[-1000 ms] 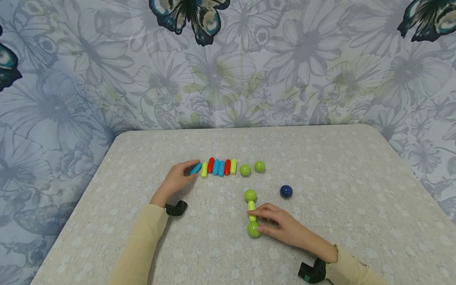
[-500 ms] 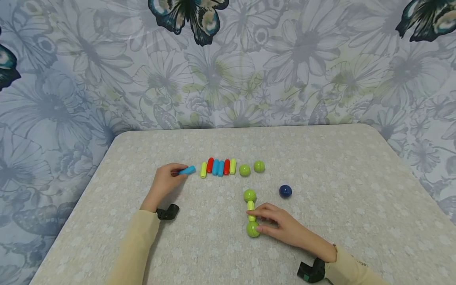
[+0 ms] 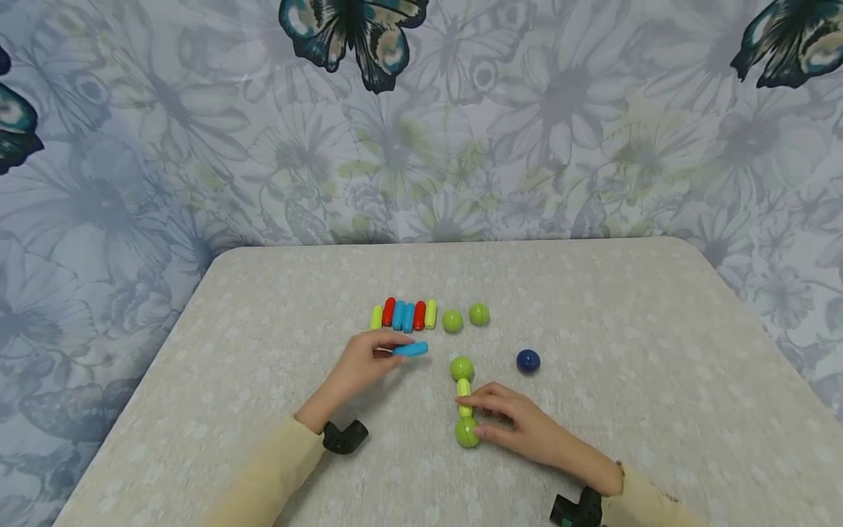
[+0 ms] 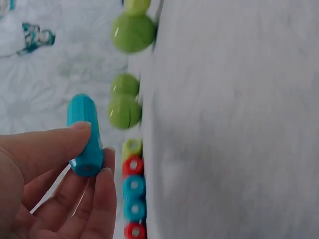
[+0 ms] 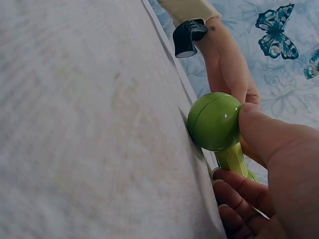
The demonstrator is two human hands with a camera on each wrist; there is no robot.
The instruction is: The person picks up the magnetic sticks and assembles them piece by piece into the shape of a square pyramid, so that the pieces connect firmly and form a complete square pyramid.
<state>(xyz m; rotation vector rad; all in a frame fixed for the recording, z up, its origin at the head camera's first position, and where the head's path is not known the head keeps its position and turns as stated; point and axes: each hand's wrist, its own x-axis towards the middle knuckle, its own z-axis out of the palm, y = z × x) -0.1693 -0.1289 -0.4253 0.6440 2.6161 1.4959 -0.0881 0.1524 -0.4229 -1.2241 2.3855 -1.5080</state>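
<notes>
My left hand (image 3: 358,366) pinches a blue toy stick (image 3: 411,349) between thumb and fingers, in front of the row of sticks. In the left wrist view the blue stick (image 4: 81,107) stands out past the thumb tip. My right hand (image 3: 520,424) holds a ball-and-stick piece, a yellow-green stick (image 3: 464,386) with a green ball (image 3: 462,367) at the far end and another green ball (image 3: 467,432) at the near end. In the right wrist view the thumb presses the near ball (image 5: 214,122), and the fingers lie by the stick (image 5: 233,160).
Beyond the left hand, several yellow-green, red and blue sticks (image 3: 398,315) lie side by side. Two loose green balls, one (image 3: 452,320) nearer the row and one (image 3: 479,315) farther right, continue it. A dark blue ball (image 3: 528,361) sits on the cloth-covered table (image 3: 632,344).
My left hand has drawn the blue stick left, away from the row's end, then brought it right and nearer, towards the ball-and-stick piece. My right hand has stayed in place.
</notes>
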